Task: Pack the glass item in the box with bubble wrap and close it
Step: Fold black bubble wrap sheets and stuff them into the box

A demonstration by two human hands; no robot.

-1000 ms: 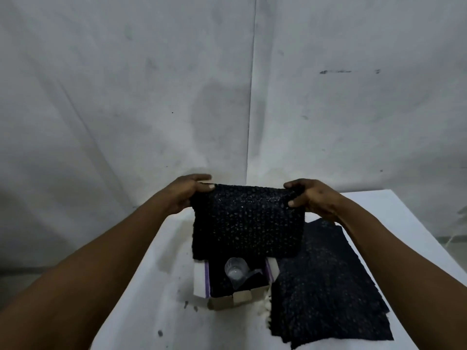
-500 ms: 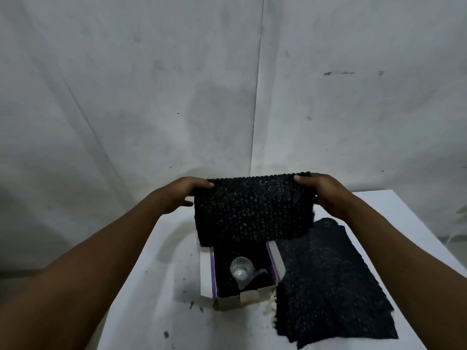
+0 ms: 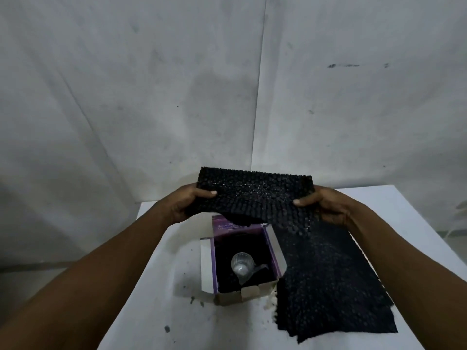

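Left hand point(image 3: 185, 205) and right hand point(image 3: 326, 207) both grip black bubble wrap sheet point(image 3: 255, 195), fingers curled on its ends. Sheet is above open box point(image 3: 228, 296); glass point(image 3: 242, 264) inside.

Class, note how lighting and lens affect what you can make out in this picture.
Head view: dim, flat light; the black bubble wrap sheet shows only glints on its bubbles; the box interior is nearly black around the pale glass; the wide-angle lens stretches the forearms.

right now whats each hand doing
Left hand: grips the left edge of the bubble wrap sheet.
Right hand: grips its right edge.
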